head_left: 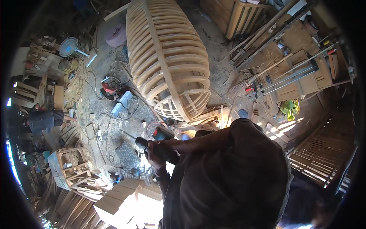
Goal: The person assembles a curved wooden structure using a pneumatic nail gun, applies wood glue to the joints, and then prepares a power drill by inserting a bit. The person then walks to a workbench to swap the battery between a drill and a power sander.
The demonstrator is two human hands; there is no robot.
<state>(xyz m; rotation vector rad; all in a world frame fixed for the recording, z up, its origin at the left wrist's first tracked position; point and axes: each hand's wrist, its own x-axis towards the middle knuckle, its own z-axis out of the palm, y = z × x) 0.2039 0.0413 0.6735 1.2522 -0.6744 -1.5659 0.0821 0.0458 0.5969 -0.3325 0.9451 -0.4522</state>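
Note:
A dark cordless drill (167, 152) is held in front of my body, with its long thin bit (129, 134) pointing out to the left. My left hand (154, 155) is wrapped around the drill's body just behind the chuck. From the other side my right hand (173, 145) closes on the drill by its handle; its fingers are partly hidden. A red and black battery (162, 133) shows beyond my right hand. Ahead lies a large rounded frame of curved wooden ribs (167, 65) with a lengthwise spine; the drill bit is apart from it.
A corded red power tool (109, 88) and cables lie on the floor at left, near a standing fan (69, 47). Another person (44, 120) bends down at far left. A wooden shelf unit (70, 168) stands lower left. Clamps (284, 82) lie across a right-hand workbench.

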